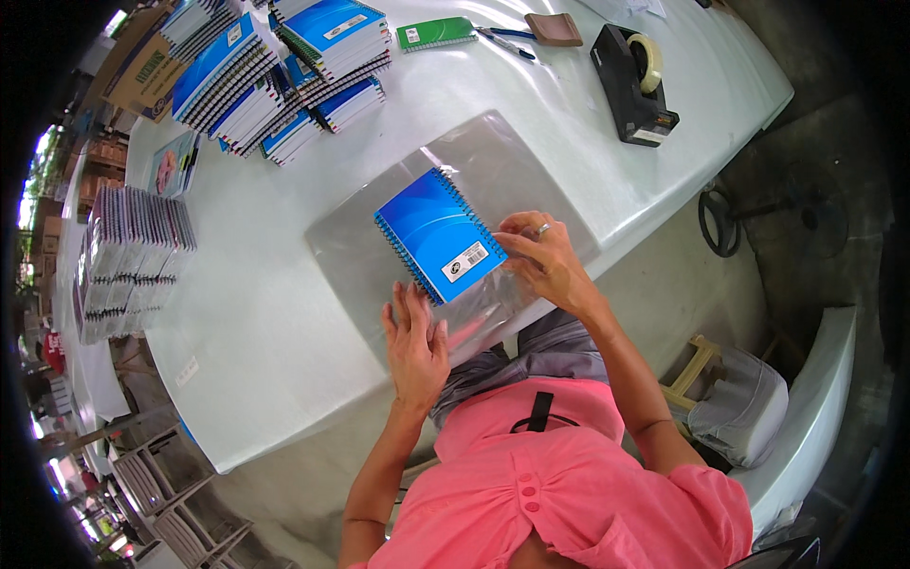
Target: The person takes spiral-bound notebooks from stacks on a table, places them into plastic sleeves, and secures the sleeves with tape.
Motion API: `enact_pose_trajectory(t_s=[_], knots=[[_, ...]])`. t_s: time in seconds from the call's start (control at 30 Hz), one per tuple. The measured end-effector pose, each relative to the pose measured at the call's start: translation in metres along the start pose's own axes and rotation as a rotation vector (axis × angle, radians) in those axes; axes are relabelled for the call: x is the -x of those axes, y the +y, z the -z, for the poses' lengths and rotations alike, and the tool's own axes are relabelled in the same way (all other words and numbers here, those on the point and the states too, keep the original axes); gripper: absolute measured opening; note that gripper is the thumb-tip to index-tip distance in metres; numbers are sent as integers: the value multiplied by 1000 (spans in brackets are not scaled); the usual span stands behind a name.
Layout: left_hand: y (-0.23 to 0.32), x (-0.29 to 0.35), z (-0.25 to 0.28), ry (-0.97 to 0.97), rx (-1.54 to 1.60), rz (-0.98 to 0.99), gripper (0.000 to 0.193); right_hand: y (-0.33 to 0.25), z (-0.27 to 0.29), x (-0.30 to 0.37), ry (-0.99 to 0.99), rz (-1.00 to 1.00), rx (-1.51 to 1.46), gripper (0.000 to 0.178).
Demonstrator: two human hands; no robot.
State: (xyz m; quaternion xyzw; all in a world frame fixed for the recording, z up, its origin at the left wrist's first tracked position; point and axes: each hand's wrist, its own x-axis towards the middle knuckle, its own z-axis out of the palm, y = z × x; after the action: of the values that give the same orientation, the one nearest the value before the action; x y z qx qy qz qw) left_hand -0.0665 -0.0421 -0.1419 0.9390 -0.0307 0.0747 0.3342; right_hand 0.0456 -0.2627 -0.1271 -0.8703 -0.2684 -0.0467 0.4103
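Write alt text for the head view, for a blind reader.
A person's left hand and right hand are at the edges of a blue, rectangular wire-bound notebook on clear plastic sheeting, over a white-topped table. Beyond stand stacks of blue wire-bound notebooks at upper left and a black tape dispenser at upper right.

- I see the pale table brightly lit, glare streaking its far side.
- Shiny highlights ripple over the clear plastic.
- The blue notebook reads sharp to me.
- Far left, patches burn out white; the right side falls dim.
- Fisheye bends my edges; corners go black.
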Motion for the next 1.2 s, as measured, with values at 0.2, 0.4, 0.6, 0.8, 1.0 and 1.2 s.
enact_pose_trajectory(t_s=[0.2, 0.4, 0.6, 0.8, 1.0, 1.2], knots=[[-2, -2, -2, 12, -80, -33, 63, 2, 0, 1, -7, 51, 72, 32], [0, 5, 4, 39, -178, -34, 65, 10, 5, 1, -27, 100, 73, 30], [-3, 27, 41, -213, -438, -52, 69, 29, 37, -8, 340, -301, 407, 42], [-8, 22, 49, -265, -482, -100, 53, 36, 42, -20, 119, -406, 265, 31], [-6, 28, 50, -205, -518, -18, 48, 36, 57, -19, 62, -502, -88, 31], [-6, 38, 45, -174, -457, 3, 50, 18, 57, -18, 9, -566, 5, 35]])
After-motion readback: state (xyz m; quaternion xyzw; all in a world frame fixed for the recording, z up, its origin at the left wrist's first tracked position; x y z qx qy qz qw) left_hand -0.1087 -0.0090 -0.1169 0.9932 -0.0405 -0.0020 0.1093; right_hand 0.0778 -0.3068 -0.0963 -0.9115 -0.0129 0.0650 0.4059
